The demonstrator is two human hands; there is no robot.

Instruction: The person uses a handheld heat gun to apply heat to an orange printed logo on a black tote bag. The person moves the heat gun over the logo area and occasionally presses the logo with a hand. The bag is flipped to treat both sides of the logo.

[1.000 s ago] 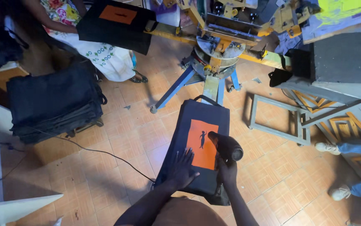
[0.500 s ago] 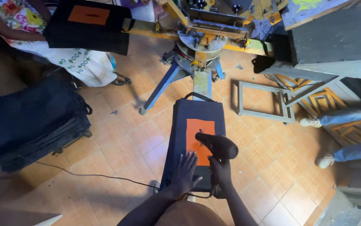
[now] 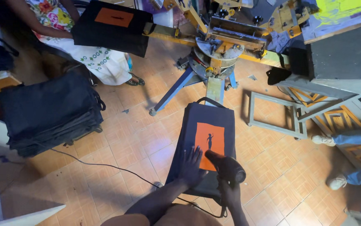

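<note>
A dark bag [image 3: 207, 125] with an orange printed rectangle [image 3: 209, 141] lies flat on a pallet of the printing carousel. My left hand [image 3: 191, 167] rests flat on the bag's near left part, fingers spread. My right hand [image 3: 229, 193] grips a black heat gun [image 3: 226, 166] whose nozzle points at the lower edge of the orange print.
The carousel hub [image 3: 218, 46] with yellow arms stands beyond the bag. A second dark bag with an orange print [image 3: 113, 26] sits on another pallet in front of a seated person [image 3: 80, 46]. A stack of dark bags [image 3: 48, 113] lies at left. A cable [image 3: 105, 166] crosses the tiled floor. Another person's feet [image 3: 335, 161] show at right.
The view has shifted slightly. My left hand stays pressed on the bag and the heat gun stays over the lower part of the orange print.
</note>
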